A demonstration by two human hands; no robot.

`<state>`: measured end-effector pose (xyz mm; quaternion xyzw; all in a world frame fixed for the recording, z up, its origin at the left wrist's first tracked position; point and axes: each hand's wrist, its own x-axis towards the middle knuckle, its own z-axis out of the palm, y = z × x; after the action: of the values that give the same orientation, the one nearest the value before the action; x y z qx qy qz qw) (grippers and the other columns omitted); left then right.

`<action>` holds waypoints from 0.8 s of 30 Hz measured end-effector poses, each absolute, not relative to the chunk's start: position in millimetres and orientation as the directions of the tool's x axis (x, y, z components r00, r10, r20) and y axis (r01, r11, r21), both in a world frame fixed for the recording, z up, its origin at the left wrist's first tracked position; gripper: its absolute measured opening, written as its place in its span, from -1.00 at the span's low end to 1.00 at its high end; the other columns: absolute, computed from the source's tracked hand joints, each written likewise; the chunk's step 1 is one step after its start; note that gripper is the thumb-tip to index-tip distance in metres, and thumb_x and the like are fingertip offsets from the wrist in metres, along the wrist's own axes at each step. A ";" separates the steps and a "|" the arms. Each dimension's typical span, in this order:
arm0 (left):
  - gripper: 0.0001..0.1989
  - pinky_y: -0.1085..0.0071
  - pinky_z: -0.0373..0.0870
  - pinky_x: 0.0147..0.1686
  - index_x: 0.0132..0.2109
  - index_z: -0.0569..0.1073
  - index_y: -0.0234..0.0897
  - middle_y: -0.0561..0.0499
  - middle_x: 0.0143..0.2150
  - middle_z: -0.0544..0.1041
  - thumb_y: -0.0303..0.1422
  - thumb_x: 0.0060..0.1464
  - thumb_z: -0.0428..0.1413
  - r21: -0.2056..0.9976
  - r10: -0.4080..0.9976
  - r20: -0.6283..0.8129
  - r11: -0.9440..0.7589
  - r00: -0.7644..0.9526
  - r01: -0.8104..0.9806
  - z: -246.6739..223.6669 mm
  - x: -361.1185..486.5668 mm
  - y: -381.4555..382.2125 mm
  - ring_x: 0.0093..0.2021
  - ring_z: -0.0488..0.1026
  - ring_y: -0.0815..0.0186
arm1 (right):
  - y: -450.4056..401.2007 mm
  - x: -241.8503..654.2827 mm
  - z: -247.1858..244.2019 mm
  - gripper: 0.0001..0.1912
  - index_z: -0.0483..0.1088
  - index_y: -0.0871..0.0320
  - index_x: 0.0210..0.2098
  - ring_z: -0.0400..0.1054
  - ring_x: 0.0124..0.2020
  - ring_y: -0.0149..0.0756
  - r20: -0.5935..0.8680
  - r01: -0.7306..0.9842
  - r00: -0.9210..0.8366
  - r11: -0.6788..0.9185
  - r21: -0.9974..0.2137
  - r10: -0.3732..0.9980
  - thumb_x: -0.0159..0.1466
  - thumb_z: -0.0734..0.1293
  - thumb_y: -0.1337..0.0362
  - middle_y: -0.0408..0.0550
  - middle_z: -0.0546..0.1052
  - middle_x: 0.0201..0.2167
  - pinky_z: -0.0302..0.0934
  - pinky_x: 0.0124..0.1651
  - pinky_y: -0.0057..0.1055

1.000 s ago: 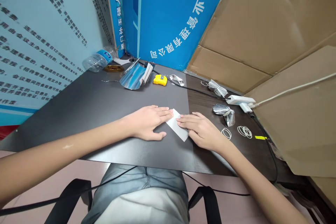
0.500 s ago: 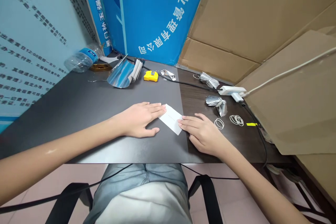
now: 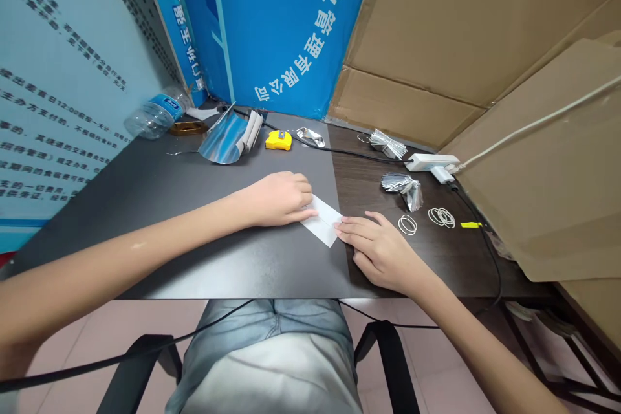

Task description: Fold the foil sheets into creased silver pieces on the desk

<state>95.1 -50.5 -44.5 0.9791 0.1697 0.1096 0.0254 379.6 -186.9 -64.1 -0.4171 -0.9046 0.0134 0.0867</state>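
Observation:
A small white piece of paper (image 3: 324, 223) with a line across its middle lies flat on the dark desk. At its upper left end is my left hand (image 3: 284, 199), fingers curled under and thumb laid along the paper, closed on that end. My right hand (image 3: 378, 246) rests its outstretched fingertips on the paper's right corner, pressing from above. Its thumb is tucked below the fingers. What the left fingertips do beneath the knuckles is hidden.
A yellow tape measure (image 3: 278, 140), a curled silvery sheet (image 3: 226, 139) and a plastic bottle (image 3: 155, 115) stand toward the back. On the right are foil strip bundles (image 3: 405, 189), white rubber bands (image 3: 441, 218), a power strip (image 3: 431, 162) and a black cable (image 3: 490, 252).
My left hand has gone from lying flat with spread thumb to curled fingers, its thumb now on the paper. My right hand stays at the right corner.

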 end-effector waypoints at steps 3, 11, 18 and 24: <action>-0.69 0.25 0.42 0.13 -0.08 0.63 -0.30 -0.15 0.00 0.68 -0.15 0.40 0.12 0.150 0.330 0.054 -0.936 0.942 0.319 -28.5 117.5 -41.5 0.17 0.51 0.07 | -184.6 375.5 -58.8 -0.57 0.53 0.16 0.16 0.45 0.21 -0.04 0.163 0.746 -0.646 0.662 -0.072 0.746 0.37 0.23 0.44 0.03 0.61 0.24 0.20 0.21 0.02; -0.50 0.37 0.38 -0.10 0.18 0.52 -0.26 -0.12 0.12 0.65 -0.15 0.15 0.30 0.382 0.423 -0.264 -0.780 0.867 0.496 -13.5 155.1 -24.8 0.10 0.53 0.11 | -174.5 368.5 -50.3 -0.72 0.61 0.18 -0.06 0.41 0.01 -0.09 0.178 0.704 -0.700 0.711 0.004 0.692 0.37 0.28 0.41 0.02 0.67 0.11 0.16 -0.01 -0.11; -0.70 0.37 0.23 -0.32 -0.14 0.61 -0.25 -0.03 -0.16 0.64 -0.18 0.02 0.32 0.420 0.335 -0.437 -0.744 0.835 0.519 -4.7 169.3 -16.9 -0.24 0.48 0.22 | -175.4 373.7 -57.4 -0.65 0.59 0.04 0.11 0.37 0.30 -0.04 0.293 0.762 -0.483 0.561 -0.324 0.825 0.45 0.25 0.34 -0.01 0.58 0.26 0.21 0.36 0.03; -0.64 0.45 0.19 -0.34 -0.19 0.52 -0.25 0.07 -0.29 0.53 -0.03 0.15 0.28 0.809 0.427 -0.169 -0.454 0.888 0.373 -4.1 134.1 -32.7 -0.32 0.39 0.34 | -153.6 359.0 -50.4 -0.53 0.46 0.06 0.14 0.54 0.06 -0.18 0.160 0.323 0.003 0.151 -0.934 0.987 0.32 0.48 0.01 0.04 0.60 0.11 0.41 0.18 -0.20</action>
<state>134.1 -32.7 -4.1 0.8523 0.2345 0.0290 0.4667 359.0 -153.6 -50.4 -0.5409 -0.6054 0.3634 0.4570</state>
